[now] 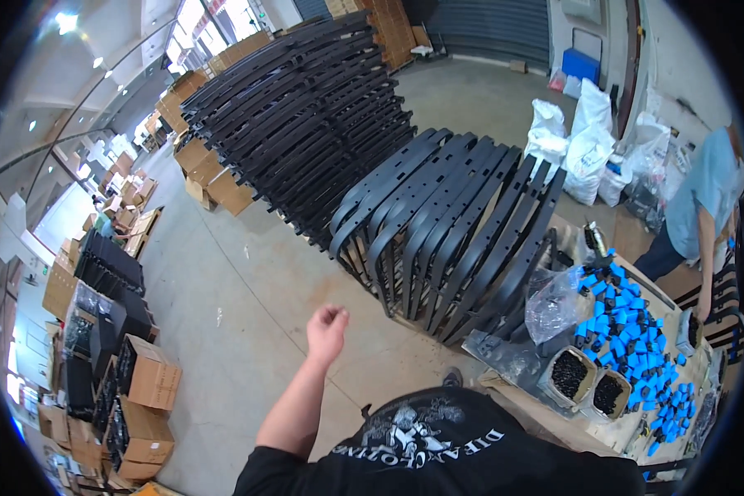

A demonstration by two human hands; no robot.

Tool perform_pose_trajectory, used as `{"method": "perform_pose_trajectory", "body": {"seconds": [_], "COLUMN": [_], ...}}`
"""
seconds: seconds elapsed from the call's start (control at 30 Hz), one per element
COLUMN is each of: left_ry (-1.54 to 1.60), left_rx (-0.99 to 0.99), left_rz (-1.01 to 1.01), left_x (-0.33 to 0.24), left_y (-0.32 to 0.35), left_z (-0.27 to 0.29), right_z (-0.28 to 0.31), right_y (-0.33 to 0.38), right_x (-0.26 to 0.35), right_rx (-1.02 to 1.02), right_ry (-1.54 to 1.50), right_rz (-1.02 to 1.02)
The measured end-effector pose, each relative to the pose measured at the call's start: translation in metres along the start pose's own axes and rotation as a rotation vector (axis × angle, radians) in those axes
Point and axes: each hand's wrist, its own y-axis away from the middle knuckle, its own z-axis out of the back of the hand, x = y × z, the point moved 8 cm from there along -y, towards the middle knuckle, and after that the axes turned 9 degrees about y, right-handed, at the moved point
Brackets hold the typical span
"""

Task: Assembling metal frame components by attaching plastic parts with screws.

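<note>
My left hand (328,332) is raised over the grey floor, with its fingers curled in and nothing visible in them. It touches nothing. Nearest to it, on the right, stands a row of black curved metal frames (405,223) with holes along their bars. Behind these rises a tall stack of black bars (293,107). My right hand is not in view; my black shirt hides the area below. To my right, a worktable (636,277) holds a heap of blue and black plastic parts (624,331) and two tubs of small black pieces, a nearer tub (570,374) and another tub (610,393).
A co-worker in a light blue shirt (711,186) reaches down to a container (688,332) at the table's far side. White sacks (591,136) stand behind the table. Clear plastic bags (551,307) lie at its corner. Cardboard boxes (150,372) line the left side.
</note>
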Motion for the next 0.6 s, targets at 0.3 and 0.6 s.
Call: {"method": "perform_pose_trajectory", "body": {"seconds": [0.3,0.6], "left_ry": [-0.239,-0.423], "left_rx": [-0.133,0.352], "left_rz": [-0.077,0.309], "left_x": [-0.075,0.037], "left_y": [-0.244,-0.422], "left_z": [-0.046,-0.088], "right_z": [0.078,0.131], "right_y": [-0.070,-0.112], "right_x": [0.029,0.090], "right_rx": [-0.028,-0.157], "right_ry": [-0.232,-0.441], "right_rz": [-0.051,-0.303]}}
